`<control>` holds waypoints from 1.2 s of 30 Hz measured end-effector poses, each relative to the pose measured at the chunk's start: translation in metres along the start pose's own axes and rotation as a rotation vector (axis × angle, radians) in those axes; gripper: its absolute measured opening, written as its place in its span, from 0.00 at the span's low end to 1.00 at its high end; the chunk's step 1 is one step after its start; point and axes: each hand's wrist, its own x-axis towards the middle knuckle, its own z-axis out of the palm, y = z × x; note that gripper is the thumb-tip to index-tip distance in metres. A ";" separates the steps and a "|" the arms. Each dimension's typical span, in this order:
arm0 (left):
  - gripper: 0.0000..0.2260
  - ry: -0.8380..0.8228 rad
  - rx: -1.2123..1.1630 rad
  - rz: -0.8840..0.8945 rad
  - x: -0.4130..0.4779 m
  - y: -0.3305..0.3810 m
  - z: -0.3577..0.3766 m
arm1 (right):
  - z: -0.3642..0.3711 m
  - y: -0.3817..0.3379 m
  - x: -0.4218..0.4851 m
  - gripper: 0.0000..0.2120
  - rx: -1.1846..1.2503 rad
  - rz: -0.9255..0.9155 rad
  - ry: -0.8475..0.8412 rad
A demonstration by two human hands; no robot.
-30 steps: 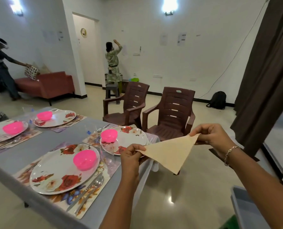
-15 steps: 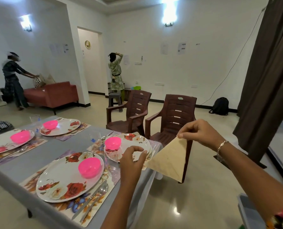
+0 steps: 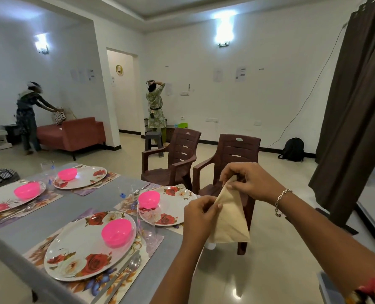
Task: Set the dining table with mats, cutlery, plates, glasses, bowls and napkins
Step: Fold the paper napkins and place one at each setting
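Observation:
I hold a beige napkin (image 3: 230, 218), folded into a triangle, in the air beside the table's right end. My left hand (image 3: 200, 212) pinches its left edge and my right hand (image 3: 245, 181) pinches its top corner, so the napkin hangs point up. On the grey table (image 3: 79, 205) lie several floral mats, each with a floral plate (image 3: 83, 251) and a pink bowl (image 3: 116, 232). A spoon (image 3: 134, 264) and a knife lie on the near mat to the right of the plate. Clear glasses (image 3: 147, 224) stand between the settings.
Two brown plastic chairs (image 3: 232, 163) stand past the table's far side. A dark curtain (image 3: 357, 110) hangs at the right and a grey bin edge (image 3: 326, 288) shows at bottom right. Two people work at the back, near a red sofa (image 3: 72, 132).
My hands have come closer together, folding the wide triangle into a narrower one that hangs downward. The camera has tilted up a little.

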 end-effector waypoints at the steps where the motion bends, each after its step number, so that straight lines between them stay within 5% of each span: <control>1: 0.06 0.004 -0.017 -0.017 0.000 0.000 0.000 | 0.001 0.002 0.001 0.11 0.063 0.034 0.016; 7: 0.06 0.013 -0.100 -0.081 0.002 0.000 -0.004 | 0.012 -0.002 0.000 0.04 0.739 0.442 -0.114; 14: 0.01 -0.056 -0.196 -0.188 -0.005 -0.010 -0.023 | 0.039 -0.004 0.014 0.07 0.678 0.568 0.004; 24: 0.08 -0.026 -0.320 -0.441 -0.047 -0.063 -0.081 | 0.084 0.005 0.043 0.04 0.732 0.646 0.090; 36: 0.08 0.391 -0.488 -0.855 -0.075 -0.153 -0.114 | 0.220 0.037 0.068 0.07 0.766 0.814 -0.154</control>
